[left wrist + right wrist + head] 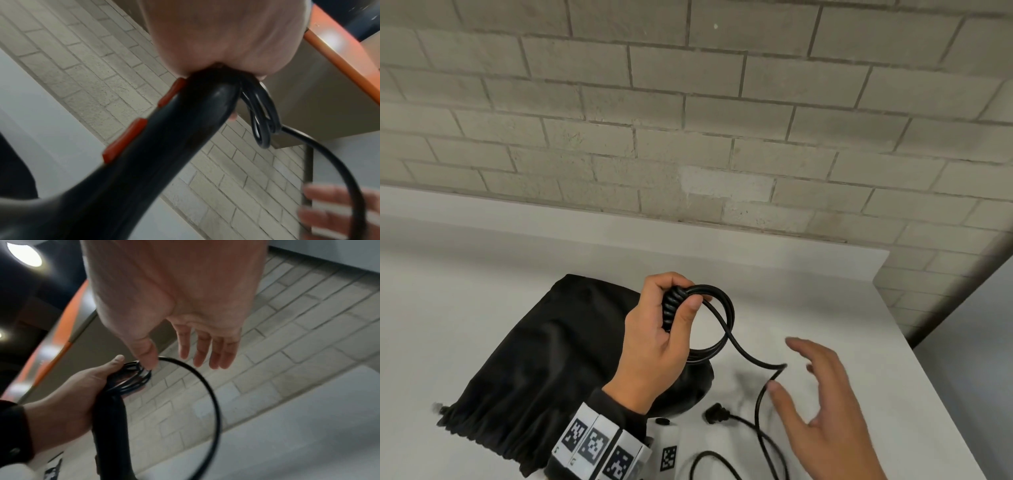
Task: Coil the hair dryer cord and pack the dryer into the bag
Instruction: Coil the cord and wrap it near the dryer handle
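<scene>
Hands differ: our left hand (654, 337) grips the dryer handle (164, 129) and cord (717, 322) loops at frame centre, right hand (822, 404) spread empty beside the slack, so loops may spring loose.

Glossy plastic, matt cloth, rough brick.
I see a smooth, glossy black plastic hair dryer (168, 146) with matt orange buttons (125, 139), a shiny rubbery black cord (726, 308), a soft matt black cloth bag (534, 359), and a rough wall (688, 120).
</scene>
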### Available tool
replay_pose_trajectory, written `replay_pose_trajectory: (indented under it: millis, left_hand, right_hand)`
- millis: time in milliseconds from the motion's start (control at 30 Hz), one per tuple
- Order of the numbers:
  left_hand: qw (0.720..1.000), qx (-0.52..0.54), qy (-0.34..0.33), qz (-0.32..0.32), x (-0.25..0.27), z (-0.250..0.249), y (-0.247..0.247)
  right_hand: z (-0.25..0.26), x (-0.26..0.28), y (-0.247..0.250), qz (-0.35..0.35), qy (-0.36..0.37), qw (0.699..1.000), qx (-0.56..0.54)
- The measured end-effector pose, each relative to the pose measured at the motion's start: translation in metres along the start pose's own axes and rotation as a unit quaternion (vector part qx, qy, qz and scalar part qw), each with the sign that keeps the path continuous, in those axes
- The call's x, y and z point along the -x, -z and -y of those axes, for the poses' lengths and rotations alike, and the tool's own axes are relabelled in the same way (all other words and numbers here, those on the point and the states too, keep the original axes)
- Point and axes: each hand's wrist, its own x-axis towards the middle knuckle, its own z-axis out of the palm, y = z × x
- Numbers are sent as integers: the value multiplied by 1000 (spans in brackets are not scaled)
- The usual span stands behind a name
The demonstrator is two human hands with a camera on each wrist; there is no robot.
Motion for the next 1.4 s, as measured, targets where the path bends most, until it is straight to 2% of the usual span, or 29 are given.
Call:
replay_pose_trajectory:
  millis: [100, 167, 333, 500, 733, 867, 1067, 1400]
  left_hand:
    - [1000, 6, -1, 6, 1, 0, -1]
    - [1000, 7, -2, 6, 1, 1, 0]
    - [1000, 3, 7, 3, -2, 0, 5]
    - [999, 22, 8, 40, -1, -5, 2]
    - [994, 41, -27, 96, 2, -6, 2]
    - [991, 50, -50, 111, 4, -7, 1]
    - [991, 33, -79, 104, 3, -8, 2]
    - [988, 45, -103, 104, 8, -5, 2]
  right_hand:
    - [25, -11, -3, 101, 17, 995, -22]
    - [34, -17, -3, 135, 51, 989, -34]
    - [52, -36, 14, 52, 213, 975, 19]
    - [70, -64, 33, 38, 260, 965, 16]
    - [90, -94, 31, 95, 225, 966, -83]
    - [91, -103, 19, 95, 187, 970, -125]
    - [87, -105, 5, 72, 133, 973, -176]
    - [72, -102, -9, 93, 52, 965, -240]
